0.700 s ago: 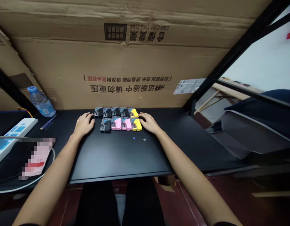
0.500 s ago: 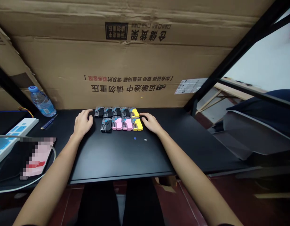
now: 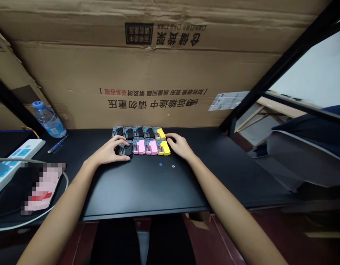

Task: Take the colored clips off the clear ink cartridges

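Two rows of small flat plastic pieces, each part clear and part coloured, lie close together on a black tabletop [image 3: 142, 187]. My left hand [image 3: 107, 151] spans the black-and-clear piece [image 3: 126, 148] at the left end of the near row, thumb at its near edge and fingers at its far edge. Beside it are pink pieces [image 3: 139, 146] and a yellow piece [image 3: 164, 147]. The far row has several black pieces [image 3: 138, 132] and a yellow one [image 3: 160, 133] at its right end. My right hand [image 3: 179, 144] rests at the rows' right end, fingers apart, near the yellow pieces.
A cardboard sheet [image 3: 147, 70] stands behind the rows. Leftward are a water bottle [image 3: 51, 121], a pen-like tool [image 3: 57, 144], a white power strip [image 3: 23, 154] and a white cable [image 3: 67, 180]. A blue dot [image 3: 160, 165] and a small white bit [image 3: 173, 166] lie in front.
My left hand has moved right and nearer, from beside the far row onto the black piece at the near row's left end. My right hand stays by the yellow pieces.
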`<action>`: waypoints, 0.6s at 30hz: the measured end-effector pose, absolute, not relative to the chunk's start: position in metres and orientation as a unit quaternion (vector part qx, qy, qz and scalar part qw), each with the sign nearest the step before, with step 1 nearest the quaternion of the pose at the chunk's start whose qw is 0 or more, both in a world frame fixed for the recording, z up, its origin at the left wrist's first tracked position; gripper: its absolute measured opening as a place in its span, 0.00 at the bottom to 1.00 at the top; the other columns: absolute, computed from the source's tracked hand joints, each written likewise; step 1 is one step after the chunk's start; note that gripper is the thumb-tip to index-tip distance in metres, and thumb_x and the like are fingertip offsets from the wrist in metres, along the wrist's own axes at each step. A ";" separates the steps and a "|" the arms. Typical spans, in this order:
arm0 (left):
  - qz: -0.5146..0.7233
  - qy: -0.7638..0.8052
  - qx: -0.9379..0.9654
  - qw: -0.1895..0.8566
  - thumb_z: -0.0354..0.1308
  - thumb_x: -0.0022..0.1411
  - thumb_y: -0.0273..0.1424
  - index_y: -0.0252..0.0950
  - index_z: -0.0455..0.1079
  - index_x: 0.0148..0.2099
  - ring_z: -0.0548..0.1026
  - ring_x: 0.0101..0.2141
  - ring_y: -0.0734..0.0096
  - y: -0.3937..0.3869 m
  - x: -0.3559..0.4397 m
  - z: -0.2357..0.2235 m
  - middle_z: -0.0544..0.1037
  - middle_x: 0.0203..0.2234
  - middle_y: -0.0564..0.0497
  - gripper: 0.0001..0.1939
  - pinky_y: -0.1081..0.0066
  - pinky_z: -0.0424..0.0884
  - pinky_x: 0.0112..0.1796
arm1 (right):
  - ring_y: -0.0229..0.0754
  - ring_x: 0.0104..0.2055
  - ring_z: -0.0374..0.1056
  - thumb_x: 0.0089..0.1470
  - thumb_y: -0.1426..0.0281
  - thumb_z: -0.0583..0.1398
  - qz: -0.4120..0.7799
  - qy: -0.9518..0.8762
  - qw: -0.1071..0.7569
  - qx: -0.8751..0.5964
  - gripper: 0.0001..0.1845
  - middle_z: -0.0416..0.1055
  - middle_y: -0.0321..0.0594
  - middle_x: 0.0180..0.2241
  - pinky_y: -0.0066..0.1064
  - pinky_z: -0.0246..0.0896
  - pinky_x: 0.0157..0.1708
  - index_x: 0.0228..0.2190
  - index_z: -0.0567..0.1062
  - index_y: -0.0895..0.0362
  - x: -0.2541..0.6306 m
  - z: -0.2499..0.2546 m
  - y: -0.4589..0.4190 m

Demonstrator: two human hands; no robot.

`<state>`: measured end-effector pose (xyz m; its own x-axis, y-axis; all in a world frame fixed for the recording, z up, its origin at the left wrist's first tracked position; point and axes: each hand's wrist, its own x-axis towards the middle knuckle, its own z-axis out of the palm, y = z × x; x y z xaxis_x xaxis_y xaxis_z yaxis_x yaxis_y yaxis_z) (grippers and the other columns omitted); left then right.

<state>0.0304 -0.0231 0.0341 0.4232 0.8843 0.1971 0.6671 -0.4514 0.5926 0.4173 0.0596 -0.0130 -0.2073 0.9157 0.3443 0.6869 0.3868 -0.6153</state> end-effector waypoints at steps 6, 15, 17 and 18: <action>0.238 0.458 0.824 0.233 0.76 0.51 0.50 0.44 0.74 0.51 0.75 0.46 0.59 -0.023 0.025 0.039 0.75 0.55 0.46 0.30 0.55 0.76 0.52 | 0.53 0.56 0.78 0.64 0.70 0.58 0.169 -0.760 0.345 -0.523 0.18 0.83 0.46 0.52 0.49 0.71 0.62 0.50 0.83 0.52 0.417 -0.013 0.060; 0.246 0.476 0.816 0.218 0.77 0.48 0.47 0.43 0.72 0.53 0.73 0.40 0.61 -0.026 0.028 0.044 0.75 0.42 0.51 0.33 0.61 0.73 0.45 | 0.52 0.56 0.78 0.65 0.69 0.58 0.169 -0.762 0.338 -0.525 0.18 0.82 0.45 0.52 0.48 0.70 0.63 0.51 0.83 0.52 0.419 -0.015 0.061; 0.290 0.500 0.793 0.193 0.76 0.50 0.49 0.43 0.72 0.54 0.73 0.38 0.63 -0.025 0.023 0.046 0.74 0.40 0.52 0.33 0.63 0.73 0.43 | 0.53 0.56 0.78 0.65 0.70 0.58 0.170 -0.763 0.335 -0.526 0.18 0.82 0.46 0.53 0.47 0.70 0.63 0.51 0.83 0.53 0.419 -0.015 0.061; 0.318 0.520 0.774 0.168 0.76 0.51 0.50 0.43 0.72 0.54 0.73 0.38 0.63 -0.024 0.020 0.047 0.74 0.41 0.52 0.33 0.63 0.73 0.43 | 0.52 0.57 0.78 0.64 0.70 0.58 0.169 -0.764 0.335 -0.525 0.18 0.82 0.46 0.53 0.47 0.70 0.63 0.51 0.83 0.53 0.419 -0.015 0.061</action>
<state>0.0196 -0.0240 0.0471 0.2559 0.9131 0.3174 0.6986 -0.4016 0.5921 0.4192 0.0609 -0.0147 -0.2252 0.9153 0.3339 0.6887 0.3919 -0.6100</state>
